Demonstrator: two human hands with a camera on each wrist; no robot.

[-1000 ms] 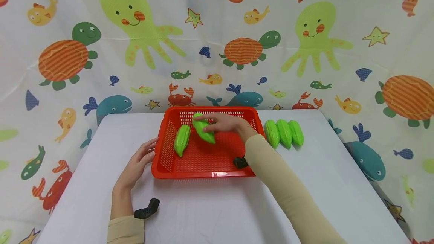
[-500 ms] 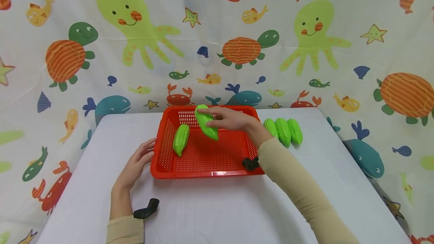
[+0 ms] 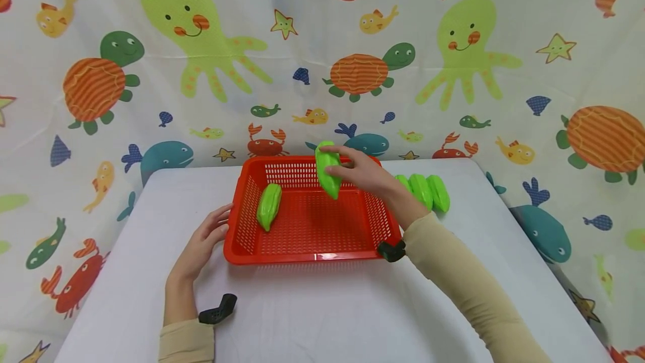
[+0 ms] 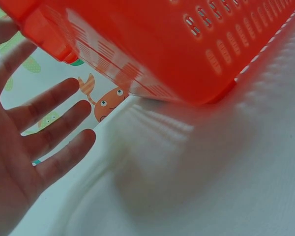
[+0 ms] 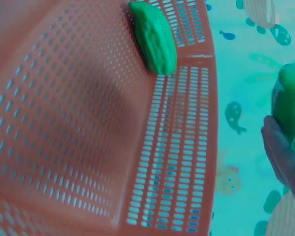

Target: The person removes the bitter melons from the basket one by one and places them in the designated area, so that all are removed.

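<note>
My right hand (image 3: pixel 364 171) pinches a green ridged fruit (image 3: pixel 326 170), pointed at its lower end, between thumb and fingers. It hangs above the back part of a red plastic basket (image 3: pixel 312 257). Another green fruit of the same kind (image 3: pixel 269 206) lies inside, by the basket's left wall; the right wrist view shows this second fruit (image 5: pixel 156 39) too. My left hand (image 3: pixel 201 242) is at the basket's left side, its fingertips at the rim. In the left wrist view the left hand's fingers (image 4: pixel 59 125) are spread and hold nothing.
To the right of the basket, a row of green fruits (image 3: pixel 422 190) lies on the white table (image 3: pixel 302 312), partly hidden behind my right wrist. Behind the table hangs a curtain (image 3: pixel 302 43) printed with sea animals. A small black device (image 3: pixel 219 310) sits at each wrist.
My right hand has lifted the green fruit from the basket floor and carried it up and to the right. My left hand and the other fruits have stayed in place.
</note>
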